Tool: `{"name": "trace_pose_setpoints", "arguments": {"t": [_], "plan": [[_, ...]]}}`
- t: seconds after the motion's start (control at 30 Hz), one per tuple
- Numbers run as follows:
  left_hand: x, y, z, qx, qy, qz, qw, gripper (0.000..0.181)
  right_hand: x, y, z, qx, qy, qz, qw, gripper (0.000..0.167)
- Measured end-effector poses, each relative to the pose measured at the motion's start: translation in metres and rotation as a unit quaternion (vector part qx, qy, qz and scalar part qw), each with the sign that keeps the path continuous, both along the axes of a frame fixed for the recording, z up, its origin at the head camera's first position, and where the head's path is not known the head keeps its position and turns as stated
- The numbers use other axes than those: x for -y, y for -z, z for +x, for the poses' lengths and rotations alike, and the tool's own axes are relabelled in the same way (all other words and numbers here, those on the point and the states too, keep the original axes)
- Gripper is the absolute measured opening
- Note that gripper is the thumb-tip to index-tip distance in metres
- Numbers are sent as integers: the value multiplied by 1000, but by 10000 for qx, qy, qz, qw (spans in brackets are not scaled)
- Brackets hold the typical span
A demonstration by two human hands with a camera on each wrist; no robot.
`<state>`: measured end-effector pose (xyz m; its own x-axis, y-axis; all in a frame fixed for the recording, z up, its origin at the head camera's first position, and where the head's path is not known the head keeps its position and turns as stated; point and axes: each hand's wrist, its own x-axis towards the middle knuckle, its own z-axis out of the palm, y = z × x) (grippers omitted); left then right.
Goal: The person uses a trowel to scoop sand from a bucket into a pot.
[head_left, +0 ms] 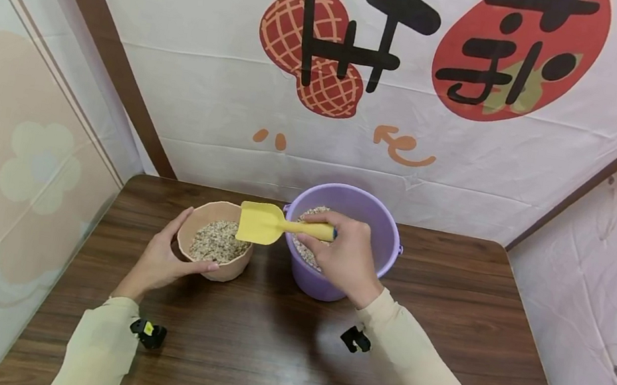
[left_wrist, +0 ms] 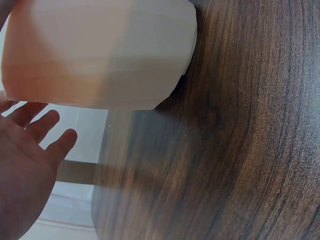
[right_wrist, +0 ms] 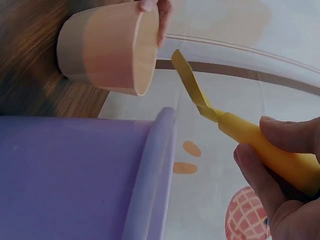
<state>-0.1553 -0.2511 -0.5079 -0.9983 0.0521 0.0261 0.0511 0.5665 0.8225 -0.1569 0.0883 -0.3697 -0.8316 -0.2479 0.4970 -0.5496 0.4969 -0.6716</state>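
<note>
A peach faceted plant pot (head_left: 236, 268) stands at the table's left, part filled with pale, speckled grainy material (head_left: 218, 242). My left hand (head_left: 160, 263) holds it from the left, thumb at the near rim and fingers along the far side. In the left wrist view, the pot's wall (left_wrist: 100, 55) is above the fingers (left_wrist: 62, 145). My right hand (head_left: 349, 259) grips the handle of a yellow toy shovel (head_left: 261, 224), also seen in the right wrist view (right_wrist: 192, 87). Its blade hangs over the pot's right rim. Below the right hand is a purple bucket (head_left: 315, 284) holding similar grains.
Both vessels stand on a dark wooden table (head_left: 234, 356), near its back edge. Behind it hangs a white printed cloth (head_left: 202, 101), with more printed panels at the left and right. The bucket has small side lugs.
</note>
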Motion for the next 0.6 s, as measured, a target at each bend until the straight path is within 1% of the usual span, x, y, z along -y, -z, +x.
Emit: {"name": "trace_pose_setpoints", "arguments": {"t": [0.17, 0.27, 0.33, 0.47, 0.6], "plan": [[0, 0, 0, -35, 17, 15, 10000, 128, -16, -2, 1, 357, 190, -460, 9981, 24], [0, 1, 1, -46, 19, 26, 10000, 128, -27, -4, 3, 644, 245, -734, 9949, 25], [0, 1, 1, -58, 24, 41, 10000, 128, -36, -5, 4, 845, 309, -895, 9919, 24], [0, 1, 0, -105, 40, 87, 9999, 127, -54, -4, 6, 1272, 492, -1248, 9828, 24], [1, 2, -1, -121, 45, 111, 9999, 127, -72, -1, 7, 1444, 766, -1458, 9757, 28]]}}
